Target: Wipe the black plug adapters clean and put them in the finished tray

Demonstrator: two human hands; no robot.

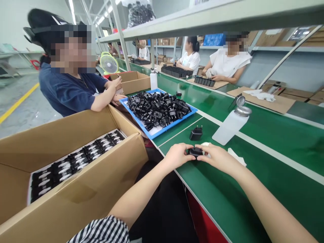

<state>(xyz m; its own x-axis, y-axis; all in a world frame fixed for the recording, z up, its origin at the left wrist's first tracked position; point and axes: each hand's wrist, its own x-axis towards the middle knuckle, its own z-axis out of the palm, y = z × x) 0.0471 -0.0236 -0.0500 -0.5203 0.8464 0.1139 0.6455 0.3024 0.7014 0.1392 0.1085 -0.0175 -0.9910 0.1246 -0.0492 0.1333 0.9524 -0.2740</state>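
Both hands meet over the near edge of the green bench [215,202], with a black plug adapter [195,152] between them. The left hand [178,156] pinches its left side with thumb and forefinger; the right hand [215,156] pinches the opposite side the same way. How the remaining fingers are curled is partly hidden.

Just beyond the hands a second black adapter [195,134] sits on the bench, its two pins pointing up. Past the right hand stands a white bottle [227,128] with its metal lid flipped open, and a crumpled white tissue [237,157] lies close to the right wrist.

Ahead to the left, a blue-rimmed tray [174,124] heaped with black plug pieces [159,109] takes up much of the bench. A deep cardboard box [113,175] fills the left side, rows of black units [76,160] inside. Beyond it a co-worker in a navy shirt [65,89] leans in. A pale shelf beam [202,25] crosses overhead; across the bench, white gloves [260,95] lie on cardboard.
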